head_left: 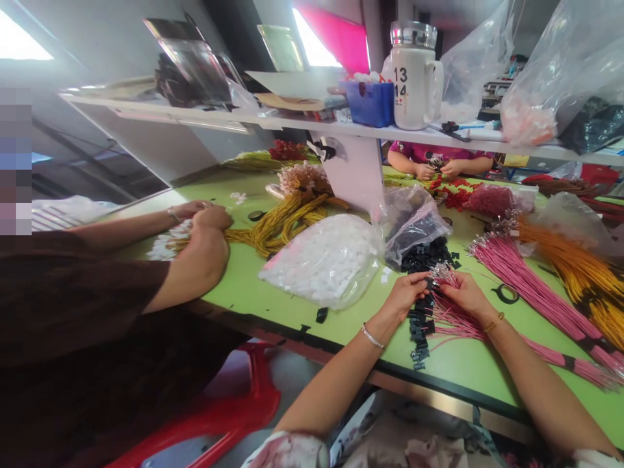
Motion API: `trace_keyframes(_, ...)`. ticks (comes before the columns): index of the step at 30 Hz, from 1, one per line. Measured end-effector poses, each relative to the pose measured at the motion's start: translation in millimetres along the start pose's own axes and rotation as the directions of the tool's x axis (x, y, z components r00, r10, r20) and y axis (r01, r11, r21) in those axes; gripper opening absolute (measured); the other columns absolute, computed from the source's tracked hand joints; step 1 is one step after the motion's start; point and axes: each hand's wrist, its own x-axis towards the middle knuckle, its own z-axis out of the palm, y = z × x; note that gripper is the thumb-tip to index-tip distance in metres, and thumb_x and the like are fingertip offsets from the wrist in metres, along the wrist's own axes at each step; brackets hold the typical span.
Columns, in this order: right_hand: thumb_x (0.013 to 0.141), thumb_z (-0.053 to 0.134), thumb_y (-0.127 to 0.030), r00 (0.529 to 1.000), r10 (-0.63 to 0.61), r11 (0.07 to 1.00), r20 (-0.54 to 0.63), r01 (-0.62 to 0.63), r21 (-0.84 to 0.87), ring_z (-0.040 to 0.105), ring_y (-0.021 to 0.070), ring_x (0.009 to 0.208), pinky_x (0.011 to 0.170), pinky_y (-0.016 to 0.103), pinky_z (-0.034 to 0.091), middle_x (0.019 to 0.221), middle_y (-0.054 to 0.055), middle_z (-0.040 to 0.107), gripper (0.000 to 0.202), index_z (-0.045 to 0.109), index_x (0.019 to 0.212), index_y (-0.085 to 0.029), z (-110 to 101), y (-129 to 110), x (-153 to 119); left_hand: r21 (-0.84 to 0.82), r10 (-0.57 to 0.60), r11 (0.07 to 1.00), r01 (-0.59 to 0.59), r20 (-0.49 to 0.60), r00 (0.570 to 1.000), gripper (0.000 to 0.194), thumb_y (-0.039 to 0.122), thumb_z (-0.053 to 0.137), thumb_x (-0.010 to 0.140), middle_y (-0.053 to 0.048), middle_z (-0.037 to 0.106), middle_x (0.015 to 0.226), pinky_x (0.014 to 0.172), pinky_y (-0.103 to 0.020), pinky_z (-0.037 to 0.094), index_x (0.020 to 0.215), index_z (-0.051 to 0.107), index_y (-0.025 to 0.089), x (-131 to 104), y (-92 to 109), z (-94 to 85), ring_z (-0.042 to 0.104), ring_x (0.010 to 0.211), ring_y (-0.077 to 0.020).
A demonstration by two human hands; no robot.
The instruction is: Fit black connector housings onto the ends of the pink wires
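Observation:
My left hand (405,292) pinches a small black plastic connector (429,284) at the tips of its thumb and fingers. Right beside it, my right hand (465,294) is closed around pink wires (453,313) near their metal terminal ends (442,273). The two hands almost meet, and the exact contact between wire and connector is too small to make out. Behind them lies a heap of loose black connectors (425,255). More black connectors (418,338), some with pink wires in them, form a row below my hands towards the table edge.
A bag of white connectors (329,260) lies left of my hands. Pink (531,286) and orange wire bundles (580,260) and a black tape roll (507,294) are to the right. A shelf (312,123) carries a mug (414,78). Two co-workers handle parts, left and opposite.

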Motion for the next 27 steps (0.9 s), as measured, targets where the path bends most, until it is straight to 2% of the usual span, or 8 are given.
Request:
trace_keyframes(7, 0.076, 0.059, -0.028, 0.997, -0.076, 0.989, -0.026, 0.072, -0.128, 0.055, 0.0164, 0.07, 0.069, 0.028, 0.045, 0.077, 0.001, 0.066, 0.017, 0.069, 0.085, -0.016, -0.4, 7.5, 0.9, 0.085, 0.054, 0.995, -0.053, -0.006, 0.999, 0.018, 0.011, 0.067, 0.073, -0.002, 0.068, 0.073, 0.059, -0.02, 0.041, 0.09, 0.075, 0.011, -1.0, -13.6, 11.5, 0.054, 0.058, -0.0076)
trace_keyframes(11, 0.078, 0.055, -0.026, 0.996, -0.079, 0.979, 0.036, 0.084, -0.186, 0.05, 0.0148, 0.066, 0.063, 0.025, 0.041, 0.072, -0.001, 0.061, 0.013, 0.064, 0.081, -0.017, -5.7, 10.9, 2.2, 0.071, 0.072, 0.995, -0.067, -0.073, 0.995, 0.017, 0.01, 0.067, 0.071, 0.001, 0.063, 0.069, 0.055, -0.02, 0.041, 0.088, 0.068, 0.013, 1.9, -15.8, 15.6, 0.056, 0.058, -0.0088)
trace_keyframes(13, 0.078, 0.054, -0.025, 0.995, -0.077, 0.98, 0.058, 0.087, -0.18, 0.048, 0.0144, 0.064, 0.061, 0.025, 0.039, 0.069, -0.002, 0.058, 0.011, 0.061, 0.076, -0.017, -7.4, 11.6, 2.1, 0.113, 0.094, 0.99, -0.084, -0.089, 0.992, 0.015, 0.01, 0.066, 0.072, 0.001, 0.062, 0.068, 0.055, -0.02, 0.041, 0.086, 0.066, 0.013, 0.3, -17.9, 16.2, 0.056, 0.057, -0.0092)
trace_keyframes(16, 0.078, 0.058, -0.029, 0.996, -0.072, 0.989, 0.051, 0.078, -0.129, 0.048, 0.0145, 0.063, 0.06, 0.026, 0.037, 0.067, -0.002, 0.057, 0.011, 0.058, 0.073, -0.019, -9.8, 10.7, 1.3, 0.246, 0.122, 0.963, -0.109, -0.035, 0.992, 0.013, 0.012, 0.063, 0.075, 0.002, 0.06, 0.065, 0.056, -0.021, 0.041, 0.088, 0.066, 0.013, -13.2, -25.7, 15.8, 0.054, 0.058, -0.0099)
trace_keyframes(19, 0.081, 0.063, -0.039, 0.999, 0.02, 0.999, -0.036, -0.019, 0.033, 0.047, 0.0134, 0.057, 0.055, 0.025, 0.034, 0.062, -0.003, 0.054, 0.022, 0.055, 0.074, -0.02, -13.0, 8.1, 0.8, 0.44, 0.159, 0.875, -0.201, 0.13, 0.979, 0.016, 0.014, 0.06, 0.079, 0.001, 0.06, 0.066, 0.058, -0.021, 0.04, 0.091, 0.069, 0.014, -37.2, -35.8, 14.6, 0.052, 0.058, -0.0101)
trace_keyframes(22, 0.079, 0.069, -0.046, 0.988, 0.104, 0.969, -0.11, -0.076, 0.236, 0.039, 0.0102, 0.049, 0.048, 0.024, 0.027, 0.057, -0.006, 0.049, 0.03, 0.053, 0.079, -0.021, -13.9, 4.9, 1.0, 0.576, 0.245, 0.733, -0.361, 0.273, 0.931, 0.019, 0.019, 0.061, 0.081, -0.002, 0.064, 0.078, 0.061, -0.023, 0.042, 0.095, 0.074, 0.016, -51.6, -36.5, 9.9, 0.053, 0.063, -0.011)
trace_keyframes(24, 0.075, 0.072, -0.045, 0.984, 0.11, 0.954, -0.139, -0.065, 0.292, 0.037, 0.0093, 0.05, 0.048, 0.023, 0.026, 0.058, -0.007, 0.048, 0.032, 0.053, 0.082, -0.021, -12.3, 2.2, 1.2, 0.646, 0.354, 0.644, -0.409, 0.222, 0.909, 0.019, 0.022, 0.06, 0.085, -0.004, 0.065, 0.084, 0.067, -0.024, 0.044, 0.095, 0.075, 0.018, -46.0, -28.4, 2.6, 0.056, 0.069, -0.0126)
trace_keyframes(27, 0.074, 0.073, -0.042, 0.989, 0.095, 0.966, -0.115, -0.064, 0.249, 0.04, 0.0098, 0.055, 0.051, 0.023, 0.03, 0.063, -0.005, 0.052, 0.03, 0.056, 0.083, -0.019, -9.1, -1.8, 1.5, 0.781, 0.477, 0.522, -0.343, 0.065, 0.876, 0.021, 0.017, 0.053, 0.089, -0.006, 0.067, 0.09, 0.079, -0.027, 0.046, 0.094, 0.073, 0.017, -17.3, -11.7, -11.8, 0.059, 0.082, -0.0157)
